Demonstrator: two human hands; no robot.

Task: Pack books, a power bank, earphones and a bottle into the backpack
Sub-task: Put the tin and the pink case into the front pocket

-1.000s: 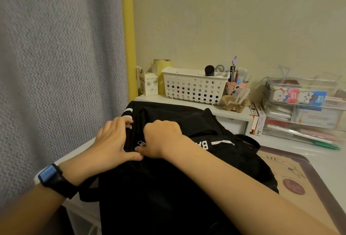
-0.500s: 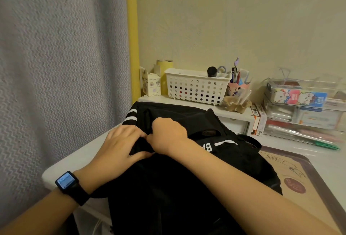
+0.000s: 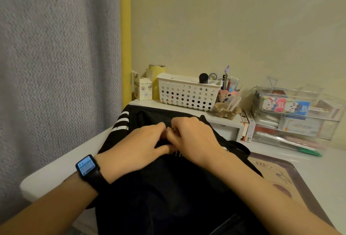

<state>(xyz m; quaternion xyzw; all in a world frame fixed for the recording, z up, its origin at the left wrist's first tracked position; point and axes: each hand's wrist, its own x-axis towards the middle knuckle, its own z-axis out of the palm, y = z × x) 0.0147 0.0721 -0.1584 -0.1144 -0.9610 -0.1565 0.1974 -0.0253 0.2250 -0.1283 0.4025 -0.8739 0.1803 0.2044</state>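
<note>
I see the black fabric backpack with white stripes (image 3: 168, 188) lying on the white surface (image 3: 56, 169), directly under both hands. My left hand (image 3: 138, 146) and right hand (image 3: 194, 141) touch each other, fingers bent, pinching a small part at its top; I cannot tell which part.

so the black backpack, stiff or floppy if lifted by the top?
Probably floppy: the backpack fabric creases and sags under the left hand and right hand. It could slump or fold. Its weight cannot be judged, since the contents are hidden.
</note>
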